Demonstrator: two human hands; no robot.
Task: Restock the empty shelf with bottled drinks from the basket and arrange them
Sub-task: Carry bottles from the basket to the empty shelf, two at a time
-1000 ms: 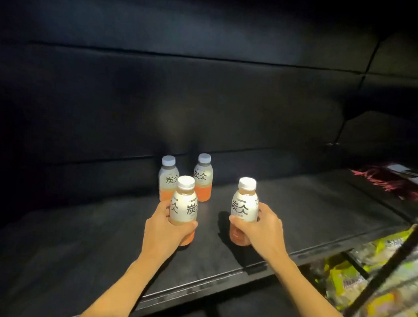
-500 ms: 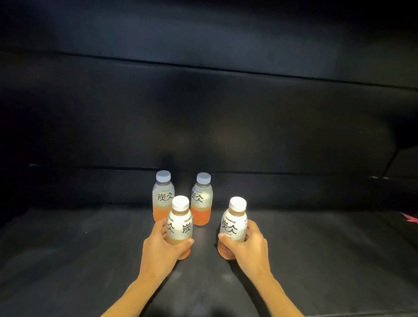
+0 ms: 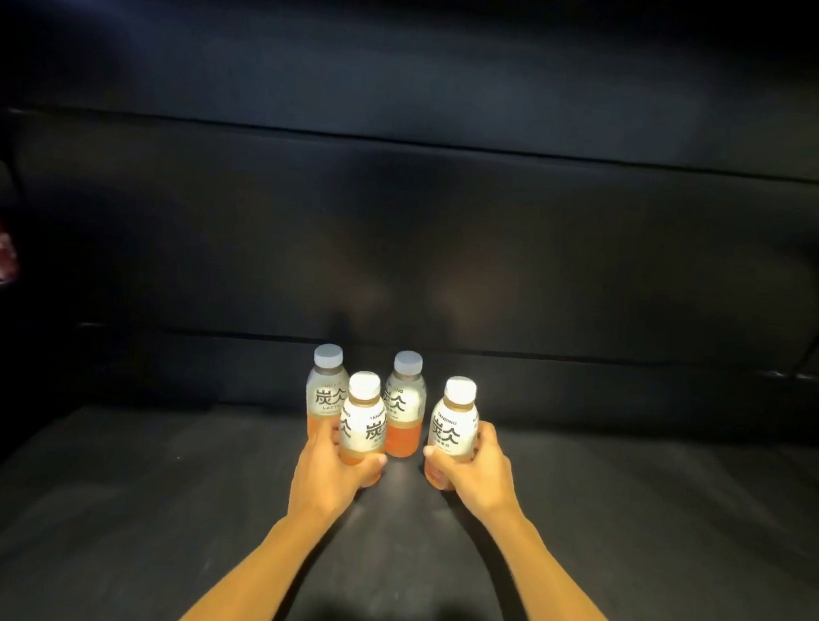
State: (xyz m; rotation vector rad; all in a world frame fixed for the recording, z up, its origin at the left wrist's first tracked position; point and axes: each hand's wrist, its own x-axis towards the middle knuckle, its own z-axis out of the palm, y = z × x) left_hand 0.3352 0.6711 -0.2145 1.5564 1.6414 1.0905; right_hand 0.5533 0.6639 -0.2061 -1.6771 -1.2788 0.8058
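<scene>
On the dark shelf (image 3: 627,517), the left hand (image 3: 328,476) has its grip wrapped round the front-left bottle (image 3: 363,420) and the right hand (image 3: 477,470) grasps the front-right bottle (image 3: 454,428), both upright just in front of two rear bottles (image 3: 404,399) by the back wall.

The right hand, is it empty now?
No, the right hand grips a bottle standing on the shelf.
</scene>
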